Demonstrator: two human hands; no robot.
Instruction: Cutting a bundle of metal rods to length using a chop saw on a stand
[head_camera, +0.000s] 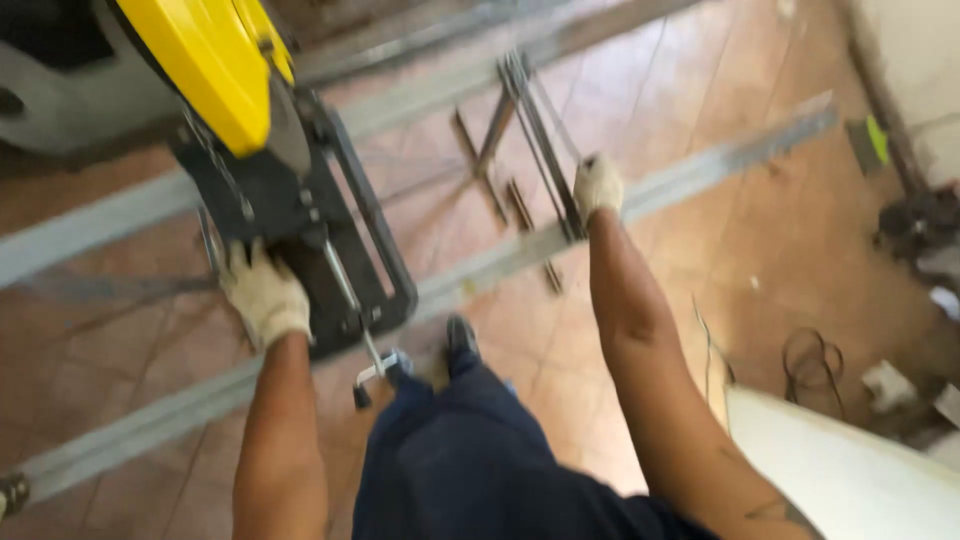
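The person leans over the black metal chop saw with the yellow blade guard (270, 170), both arms stretched down. The gloved left hand (265, 295) presses on the saw's base edge; its grip looks closed there, though blur hides the fingers. The gloved right hand (597, 187), right of the saw, closes around the long grey metal bar (520, 255) lying on the tiled floor (800, 230). The saw's top is cut off.
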